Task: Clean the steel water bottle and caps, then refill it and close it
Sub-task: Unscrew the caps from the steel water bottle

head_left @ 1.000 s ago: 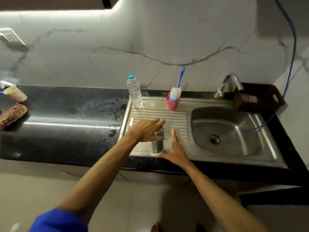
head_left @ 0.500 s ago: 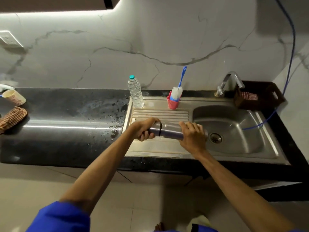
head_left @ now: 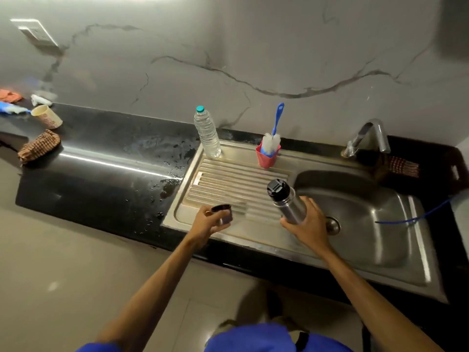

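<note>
Over the drainboard, left hand [head_left: 206,222]: fingers curled round the outer cap [head_left: 222,214], a small steel cup with a dark inside, held mouth-up just above the ribbed steel
Right hand [head_left: 308,224]: wrapped round the lower body of the steel water bottle [head_left: 288,200], which it holds upright with a slight lean, at the lip between drainboard and basin
Change: half a second ago the bottle lay sideways between both hands with the cup-shaped cap on its end; now cap and bottle are apart, one in each hand
Meaning for the task: the first cap is off, so the opening step looks half done; the black inner cap [head_left: 278,188] sits on the neck and probably must come off before washing
Look of the bottle: brushed steel cylinder with soft reflections; black ridged stopper on top; lower part hidden by the hand
Sink [head_left: 416,255]: steel basin to the right, tap [head_left: 368,134] at its back corner
Within reach: bottle brush [head_left: 272,141] standing in a red cup [head_left: 266,157]; plastic water bottle [head_left: 206,133] at the drainboard's far corner
Surface [head_left: 101,174]: dark, wet with droplets near the sink
</note>
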Motion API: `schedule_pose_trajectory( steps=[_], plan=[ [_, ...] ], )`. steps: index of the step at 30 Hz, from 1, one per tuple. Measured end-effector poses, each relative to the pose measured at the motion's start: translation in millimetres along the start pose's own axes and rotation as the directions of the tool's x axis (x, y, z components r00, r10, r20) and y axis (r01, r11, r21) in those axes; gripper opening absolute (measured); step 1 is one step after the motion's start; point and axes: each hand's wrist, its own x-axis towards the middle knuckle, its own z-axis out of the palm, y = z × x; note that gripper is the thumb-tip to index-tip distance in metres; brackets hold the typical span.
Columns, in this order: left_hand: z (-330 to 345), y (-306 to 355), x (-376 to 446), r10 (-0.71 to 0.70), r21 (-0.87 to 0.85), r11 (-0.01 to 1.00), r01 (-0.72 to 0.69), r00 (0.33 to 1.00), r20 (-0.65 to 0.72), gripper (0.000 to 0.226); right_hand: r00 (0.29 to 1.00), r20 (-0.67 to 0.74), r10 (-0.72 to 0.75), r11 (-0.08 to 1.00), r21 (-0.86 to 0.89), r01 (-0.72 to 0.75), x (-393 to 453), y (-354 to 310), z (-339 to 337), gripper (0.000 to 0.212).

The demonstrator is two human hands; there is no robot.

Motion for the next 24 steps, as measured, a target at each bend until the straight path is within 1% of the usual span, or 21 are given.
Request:
schedule_pose_trajectory(
  steps=[2,4,5,7,9,11,12,13,14,15,16,17,18,19,20,21,22,23,24],
  plan=[
    [12.9,-23.6,-4.9,0.11,0.229,0.97,-0.077,0.985,-0.135,0.059,1.0,0.012,-0.004,1.0,0.01,0.004,0.5,8.1,-4.0,0.059],
    [24.6,-38.1,-9.9,0.226,0.401,0.908,-0.122,0.949,-0.222,0.066,0.999,0.052,-0.013,1.0,0.016,0.012,2.1,15.2,-9.7,0.059],
    [29.7,-45.6,-9.7,0.287,0.46,0.875,-0.152,0.927,-0.24,0.068,0.997,0.072,-0.021,1.0,0.017,0.019,2.2,19.1,-13.6,0.059],
    [40.2,-55.7,-13.6,0.358,0.552,0.814,-0.179,0.904,-0.235,0.073,0.993,0.113,-0.039,0.999,0.015,0.037,1.5,25.5,-24.0,0.059],
    [38.9,-64.5,-13.0,0.36,0.571,0.804,-0.164,0.899,-0.248,0.077,0.988,0.15,-0.038,0.999,0.021,0.035,3.0,27.1,-32.1,0.059],
    [39.0,-71.9,-14.4,0.364,0.603,0.788,-0.121,0.882,-0.298,0.081,0.984,0.173,-0.038,0.999,0.043,0.031,6.3,26.6,-42.5,0.06],
    [41.0,-73.4,-15.9,0.365,0.661,0.747,-0.071,0.875,-0.318,0.086,0.982,0.184,-0.032,0.998,0.066,0.02,7.5,26.5,-46.7,0.063],
    [45.3,-73.6,-17.2,0.373,0.726,0.687,-0.022,0.868,-0.326,0.097,0.981,0.192,-0.017,0.996,0.089,0.0,7.8,26.0,-50.1,0.066],
    [54.9,-69.3,-20.7,0.41,0.771,0.636,-0.02,0.856,-0.316,0.111,0.98,0.197,0.008,0.993,0.114,-0.031,7.3,25.3,-53.9,0.069],
    [65.8,-62.1,-24.6,0.479,0.791,0.606,-0.091,0.835,-0.271,0.12,0.978,0.205,0.038,0.988,0.14,-0.067,6.6,23.3,-57.4,0.071],
    [80.0,-51.8,-29.7,0.559,0.798,0.564,-0.212,0.81,-0.179,0.124,0.975,0.211,0.064,0.98,0.173,-0.101,6.8,19.5,-61.1,0.073],
    [96.6,-41.7,-34.8,0.614,0.789,0.508,-0.346,0.787,-0.051,0.126,0.973,0.207,0.099,0.969,0.204,-0.142,7.8,14.7,-62.8,0.075],
    [112.6,-32.4,-40.9,0.626,0.783,0.437,-0.443,0.775,0.089,0.128,0.97,0.195,0.146,0.95,0.246,-0.193,6.6,6.0,-61.7,0.075],
    [132.5,-24.1,-45.4,0.598,0.782,0.37,-0.502,0.773,0.213,0.13,0.967,0.165,0.194,0.927,0.291,-0.236,5.6,-1.4,-59.6,0.074],
    [153.3,-19.3,-48.9,0.555,0.776,0.339,-0.532,0.779,0.292,0.13,0.964,0.133,0.23,0.904,0.338,-0.262,3.1,-8.0,-55.8,0.071],
    [174.3,-16.6,-52.7,0.537,0.753,0.37,-0.545,0.786,0.305,0.126,0.961,0.124,0.246,0.882,0.382,-0.276,0.4,-13.9,-51.1,0.068],
    [194.8,-15.1,-55.2,0.561,0.706,0.464,-0.535,0.794,0.233,0.114,0.958,0.156,0.239,0.858,0.428,-0.284,-1.7,-21.0,-50.0,0.066],
    [210.9,-15.4,-56.1,0.6,0.65,0.566,-0.506,0.794,0.096,0.095,0.953,0.225,0.203,0.839,0.462,-0.288,-1.3,-27.4,-49.1,0.065],
    [224.0,-12.1,-56.5,0.633,0.6,0.639,-0.482,0.772,-0.053,0.079,0.941,0.312,0.133,0.83,0.484,-0.278,3.7,-32.5,-53.5,0.065]
  ],
)
